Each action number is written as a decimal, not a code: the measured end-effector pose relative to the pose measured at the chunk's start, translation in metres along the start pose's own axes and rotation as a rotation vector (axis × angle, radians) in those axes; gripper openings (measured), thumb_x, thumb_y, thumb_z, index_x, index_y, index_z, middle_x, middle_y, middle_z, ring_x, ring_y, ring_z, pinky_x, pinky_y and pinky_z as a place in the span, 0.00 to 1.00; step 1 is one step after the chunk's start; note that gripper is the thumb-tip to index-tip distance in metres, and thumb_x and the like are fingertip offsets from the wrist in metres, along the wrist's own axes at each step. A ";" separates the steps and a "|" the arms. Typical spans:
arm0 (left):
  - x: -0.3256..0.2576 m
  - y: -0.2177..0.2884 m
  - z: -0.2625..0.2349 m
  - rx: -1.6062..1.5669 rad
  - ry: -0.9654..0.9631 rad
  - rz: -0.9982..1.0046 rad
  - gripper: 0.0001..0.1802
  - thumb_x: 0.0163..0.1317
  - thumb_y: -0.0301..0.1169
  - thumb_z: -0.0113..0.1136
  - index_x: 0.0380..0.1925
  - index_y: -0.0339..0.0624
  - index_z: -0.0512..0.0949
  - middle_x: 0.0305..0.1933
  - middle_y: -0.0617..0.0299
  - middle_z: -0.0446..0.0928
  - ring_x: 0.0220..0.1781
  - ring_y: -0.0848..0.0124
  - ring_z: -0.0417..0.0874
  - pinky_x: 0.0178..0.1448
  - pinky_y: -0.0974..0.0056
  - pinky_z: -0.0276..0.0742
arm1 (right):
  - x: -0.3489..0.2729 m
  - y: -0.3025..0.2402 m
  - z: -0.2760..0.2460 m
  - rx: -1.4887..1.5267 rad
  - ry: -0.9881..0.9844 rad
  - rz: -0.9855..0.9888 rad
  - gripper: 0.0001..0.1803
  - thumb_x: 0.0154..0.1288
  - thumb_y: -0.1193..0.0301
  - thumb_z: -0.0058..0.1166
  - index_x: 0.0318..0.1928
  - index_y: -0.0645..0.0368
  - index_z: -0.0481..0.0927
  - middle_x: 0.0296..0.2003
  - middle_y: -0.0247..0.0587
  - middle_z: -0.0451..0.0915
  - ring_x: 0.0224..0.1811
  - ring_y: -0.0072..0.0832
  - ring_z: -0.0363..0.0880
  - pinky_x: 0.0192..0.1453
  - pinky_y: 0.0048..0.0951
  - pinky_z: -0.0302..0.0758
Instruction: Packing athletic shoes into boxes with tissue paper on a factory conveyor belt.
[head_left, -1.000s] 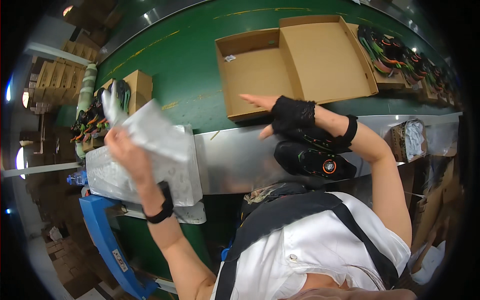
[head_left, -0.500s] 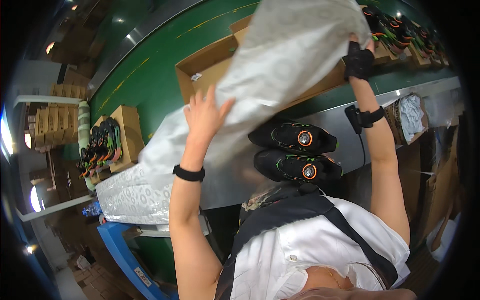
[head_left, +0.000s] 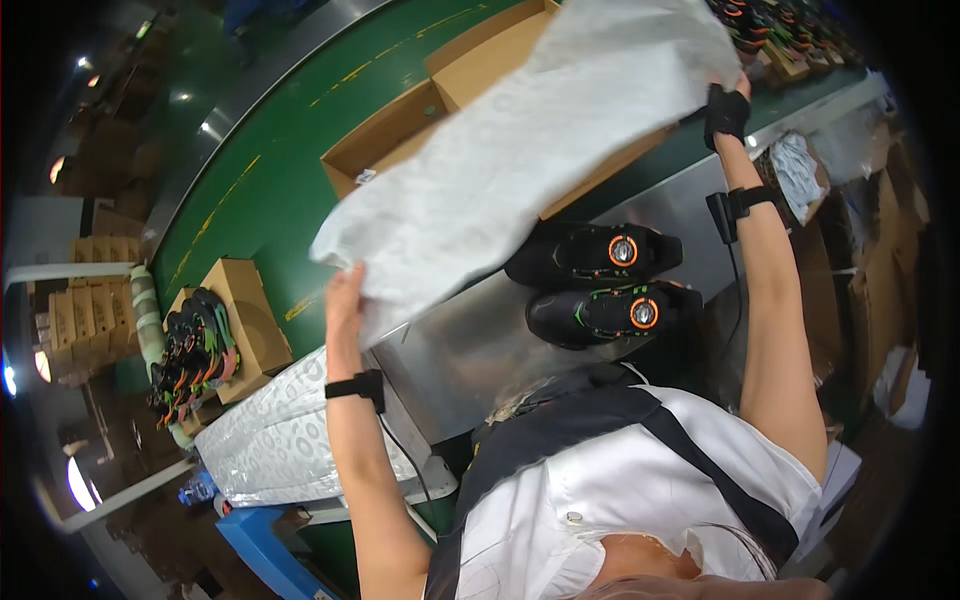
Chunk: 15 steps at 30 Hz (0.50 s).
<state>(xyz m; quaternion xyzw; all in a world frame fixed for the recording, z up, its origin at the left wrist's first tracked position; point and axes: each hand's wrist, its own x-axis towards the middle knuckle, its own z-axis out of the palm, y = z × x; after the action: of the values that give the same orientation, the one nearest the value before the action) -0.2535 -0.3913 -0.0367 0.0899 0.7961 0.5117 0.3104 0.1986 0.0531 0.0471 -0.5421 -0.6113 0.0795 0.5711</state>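
A sheet of white tissue paper [head_left: 530,170] is held spread above an open cardboard box [head_left: 400,130], gripped at its corners by the left hand [head_left: 345,300] and right hand [head_left: 725,105]. Two black shoes [head_left: 600,285] are laid on the metal table [head_left: 470,350] below.

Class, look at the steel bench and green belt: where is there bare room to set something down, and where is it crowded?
Free: the bare steel bench between the stack of white patterned paper and the two black shoes; also the green conveyor belt left of the open cardboard box. Crowded: around the shoes and under the large white tissue sheet that both hands hold up.
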 end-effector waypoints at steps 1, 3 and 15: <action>0.010 0.009 -0.005 0.044 0.001 0.201 0.19 0.53 0.39 0.56 0.38 0.34 0.71 0.32 0.59 0.75 0.31 0.70 0.75 0.35 0.66 0.70 | -0.005 0.000 -0.008 -0.179 -0.037 -0.013 0.34 0.45 0.59 0.59 0.50 0.65 0.63 0.46 0.54 0.69 0.46 0.43 0.69 0.50 0.34 0.65; 0.029 0.027 -0.012 0.164 0.043 0.492 0.16 0.53 0.36 0.55 0.31 0.32 0.71 0.28 0.58 0.75 0.28 0.68 0.74 0.32 0.63 0.68 | -0.022 -0.018 -0.037 -0.332 -0.138 -0.133 0.45 0.43 0.56 0.60 0.57 0.63 0.53 0.48 0.56 0.65 0.50 0.43 0.65 0.52 0.34 0.63; 0.035 0.050 -0.004 0.779 0.332 0.542 0.21 0.57 0.47 0.42 0.27 0.36 0.66 0.27 0.42 0.74 0.31 0.44 0.74 0.35 0.48 0.68 | -0.216 -0.117 -0.184 -0.251 -1.298 -0.081 0.33 0.32 0.67 0.64 0.44 0.63 0.67 0.42 0.50 0.70 0.46 0.44 0.69 0.50 0.34 0.67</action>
<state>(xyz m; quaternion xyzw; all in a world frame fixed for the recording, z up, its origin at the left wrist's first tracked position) -0.2922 -0.3547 -0.0064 0.3198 0.9148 0.2459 -0.0211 0.2243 -0.2522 0.0605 -0.4230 -0.8559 0.2966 0.0217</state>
